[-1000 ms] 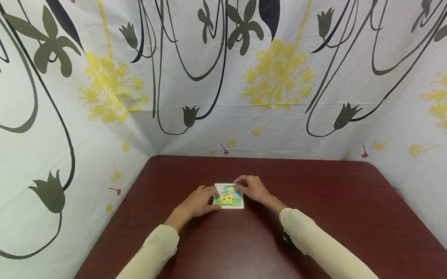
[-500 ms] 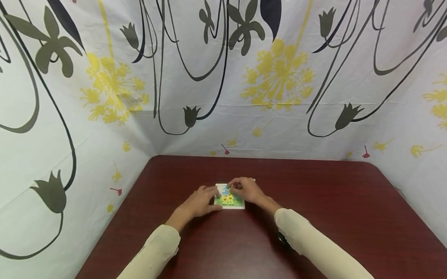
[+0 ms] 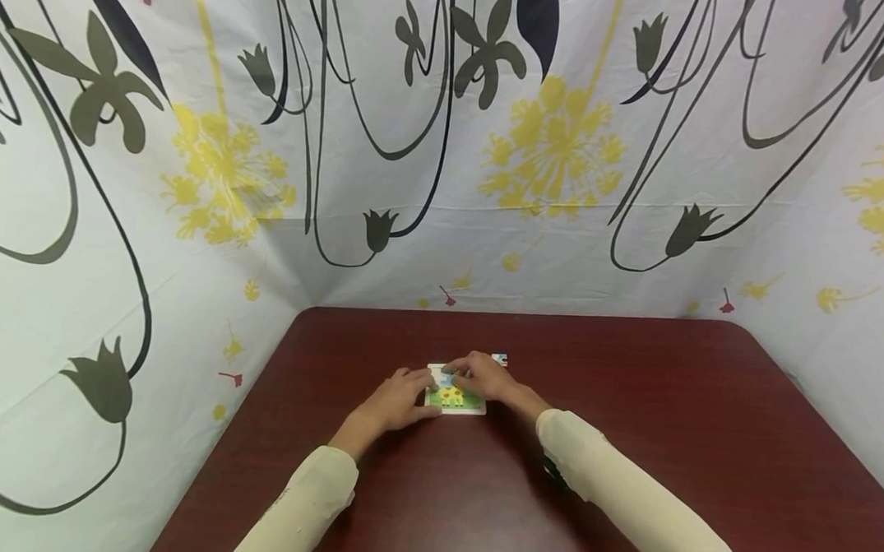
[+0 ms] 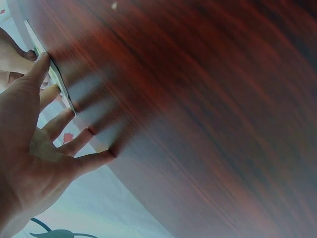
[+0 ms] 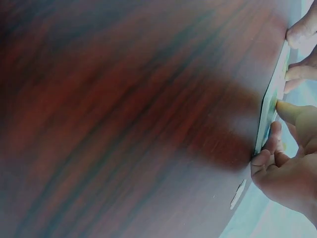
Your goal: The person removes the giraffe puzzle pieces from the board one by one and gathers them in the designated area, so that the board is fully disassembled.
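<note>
A small jigsaw puzzle (image 3: pixel 457 398) with a yellow giraffe on a green and blue picture, in a white frame, lies flat on the table. My left hand (image 3: pixel 399 399) rests at its left side; in the left wrist view its fingers are spread, some tips touching the tabletop. Over the puzzle's upper right part lies my right hand (image 3: pixel 484 377), thumb and bent fingers touching the picture; whether they pinch a piece is hidden. Just beyond that hand, a loose puzzle piece (image 3: pixel 500 359) lies on the table, and the right wrist view shows this piece (image 5: pixel 238 194) apart from the frame.
The dark red wooden table (image 3: pixel 628 416) stretches around both hands. A white cloth (image 3: pixel 427 267) with printed flowers hangs behind the table and along its sides. Something dark shows beneath the right sleeve (image 3: pixel 597 460).
My right hand has moved left across the puzzle's upper part. The loose piece beyond it has come into view. My left hand has stayed at the puzzle's left side.
</note>
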{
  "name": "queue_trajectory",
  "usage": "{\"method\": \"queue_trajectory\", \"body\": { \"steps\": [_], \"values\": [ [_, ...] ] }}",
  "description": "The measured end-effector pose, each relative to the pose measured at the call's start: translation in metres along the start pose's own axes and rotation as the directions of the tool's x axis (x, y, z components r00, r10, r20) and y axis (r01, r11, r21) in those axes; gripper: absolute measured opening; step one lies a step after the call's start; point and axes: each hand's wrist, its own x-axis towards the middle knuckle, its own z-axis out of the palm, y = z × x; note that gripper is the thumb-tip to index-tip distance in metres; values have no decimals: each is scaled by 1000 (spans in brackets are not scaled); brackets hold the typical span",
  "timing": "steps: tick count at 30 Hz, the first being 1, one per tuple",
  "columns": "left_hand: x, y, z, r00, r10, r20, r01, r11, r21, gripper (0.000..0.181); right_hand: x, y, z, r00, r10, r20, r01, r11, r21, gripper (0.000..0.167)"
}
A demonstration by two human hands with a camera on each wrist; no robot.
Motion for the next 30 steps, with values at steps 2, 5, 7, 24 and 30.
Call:
{"method": "queue_trajectory", "body": {
  "steps": [2, 5, 7, 24, 30],
  "values": [
    [0, 0, 0, 1000, -1, 3, 1, 1000, 2, 43, 0, 0, 0, 1000, -2, 11, 2, 1000, 7, 27],
    [0, 0, 0, 1000, 3, 0, -3, 1000, 6, 43, 1, 1, 1, 1000, -19, 4, 19, 1000, -3, 26],
    [0, 0, 1, 1000, 1, 1, -1, 1000, 10, 43, 0, 1, 2, 1000, -15, -8, 14, 1000, -22, 25],
    [0, 0, 0, 1000, -13, -4, 13, 1000, 0, 43, -6, -8, 5, 988, 107, -115, -110, 994, -17, 29],
    [0, 0, 0, 1000, -10, -8, 10, 1000, 1, 42, -9, -4, 5, 982, 76, -174, -74, 997, 14, 29]
  ]
}}
